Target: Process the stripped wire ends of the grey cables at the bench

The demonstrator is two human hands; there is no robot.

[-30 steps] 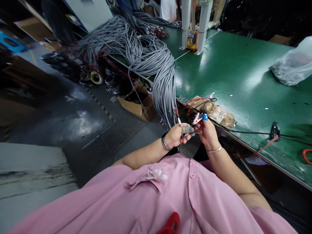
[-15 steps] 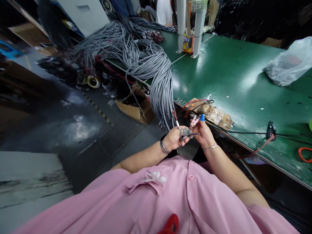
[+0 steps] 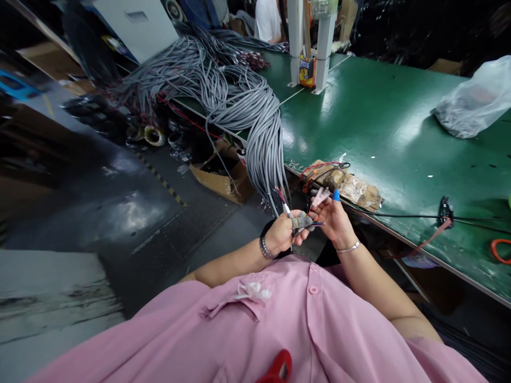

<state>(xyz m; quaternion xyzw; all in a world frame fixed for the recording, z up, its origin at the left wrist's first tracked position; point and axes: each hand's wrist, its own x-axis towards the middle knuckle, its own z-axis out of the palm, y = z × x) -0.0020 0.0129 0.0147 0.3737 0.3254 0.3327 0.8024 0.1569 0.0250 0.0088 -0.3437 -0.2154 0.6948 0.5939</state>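
Just in front of my pink shirt, my left hand [image 3: 283, 231] is closed around the end of a grey cable [image 3: 286, 208], with grey covers on its fingertips. Thin red and dark wires [image 3: 280, 194] fan out of the white-banded end. Further dark wire tips [image 3: 318, 224] stick out between the left fingers toward the other hand. My right hand [image 3: 337, 221], a blue cover on one fingertip, pinches a pale pink clip [image 3: 320, 197]. A thick bundle of grey cables [image 3: 263, 143] hangs over the table edge beside my left hand.
A taped cardboard piece [image 3: 355, 189] with red and black leads lies at the edge of the green table [image 3: 371, 117]. Farther right are a plastic bag [image 3: 475, 101] and an orange handle [image 3: 499, 251]. An open carton [image 3: 223, 178] stands below left. Another person's white sleeve [image 3: 267, 20] shows behind.
My hands have moved slightly apart, the right one a little to the right with the pink clip. The cable's wire ends now tilt more to the left.
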